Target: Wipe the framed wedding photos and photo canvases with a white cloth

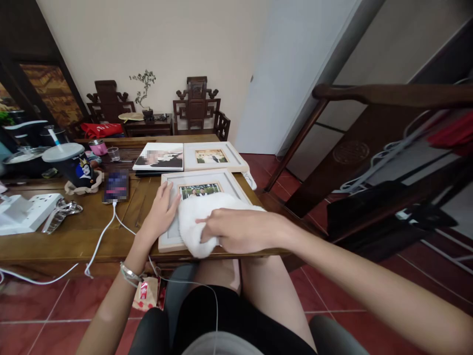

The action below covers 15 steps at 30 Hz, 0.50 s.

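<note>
A picture frame [236, 182] with a pale wooden border and a photo inside lies flat near the table's front edge. Across its lower half is a fluffy white cloth [194, 219], bunched up and hiding part of the photo. My right hand [236, 229] grips this cloth and presses it on the frame, fingers curled. My left hand [162, 209] rests on the frame's left side with its fingers stretched out, holding nothing. Behind lies a second pale picture frame [188, 154], beside a photo album [158, 157] with a picture on its cover.
On the wooden table [92, 241] stand a dark lidded cup [79, 167], a phone [115, 186] on a white charging cable [101, 241], a clear hair clip [62, 212] and a white power strip [31, 214]. A dark wooden chair [332, 143] is at the right.
</note>
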{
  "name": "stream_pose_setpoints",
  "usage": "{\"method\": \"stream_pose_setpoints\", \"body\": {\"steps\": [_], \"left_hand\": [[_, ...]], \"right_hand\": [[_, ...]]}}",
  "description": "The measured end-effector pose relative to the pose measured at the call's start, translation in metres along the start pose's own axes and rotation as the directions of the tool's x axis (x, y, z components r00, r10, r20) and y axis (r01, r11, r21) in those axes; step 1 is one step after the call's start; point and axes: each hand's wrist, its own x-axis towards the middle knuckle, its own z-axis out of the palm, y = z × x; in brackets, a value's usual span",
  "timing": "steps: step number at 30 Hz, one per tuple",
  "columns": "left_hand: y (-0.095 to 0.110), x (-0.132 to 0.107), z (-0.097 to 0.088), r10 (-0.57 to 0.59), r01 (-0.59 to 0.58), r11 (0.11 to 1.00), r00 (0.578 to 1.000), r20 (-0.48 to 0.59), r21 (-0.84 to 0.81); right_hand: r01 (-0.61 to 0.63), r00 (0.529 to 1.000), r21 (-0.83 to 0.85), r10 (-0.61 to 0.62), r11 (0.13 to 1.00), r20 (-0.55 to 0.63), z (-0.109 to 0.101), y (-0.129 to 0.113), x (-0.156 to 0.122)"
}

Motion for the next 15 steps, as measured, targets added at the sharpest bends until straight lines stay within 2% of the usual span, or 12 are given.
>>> {"method": "stream_pose_setpoints", "body": {"steps": [3,4,6,7,9,11,13,15], "left_hand": [[-0.005,0.001,0.002,0.015,-0.015,0.998,1.000,0.003,0.065],[-0.006,0.002,0.002,0.020,-0.021,0.997,1.000,0.003,0.081],[-0.009,0.003,0.003,0.034,-0.035,0.994,0.999,0.003,0.106],[-0.010,0.003,0.003,0.041,-0.041,0.992,0.999,0.006,0.117],[-0.012,0.004,0.002,0.050,-0.053,0.989,0.998,0.022,0.138],[-0.013,0.005,0.000,0.059,-0.066,0.985,0.997,0.048,0.160],[-0.013,0.006,-0.002,0.073,-0.084,0.980,0.995,0.067,0.179],[-0.013,0.007,-0.003,0.090,-0.103,0.977,0.993,0.077,0.185]], "right_hand": [[0.025,0.997,0.120,-0.033,0.992,0.066,-0.020,0.014,-0.013],[0.026,0.998,0.134,-0.033,0.991,0.045,-0.026,0.020,-0.013],[-0.018,0.996,0.078,0.024,0.997,-0.085,-0.035,0.033,-0.006],[-0.061,0.982,0.023,0.064,0.998,-0.179,-0.037,0.039,0.000],[-0.165,0.924,-0.095,0.120,0.982,-0.362,-0.036,0.051,0.019],[-0.245,0.871,-0.221,0.114,0.944,-0.477,-0.030,0.061,0.045],[-0.278,0.871,-0.342,0.085,0.898,-0.484,-0.021,0.069,0.070],[-0.269,0.904,-0.410,0.082,0.871,-0.419,-0.011,0.073,0.091]]}}
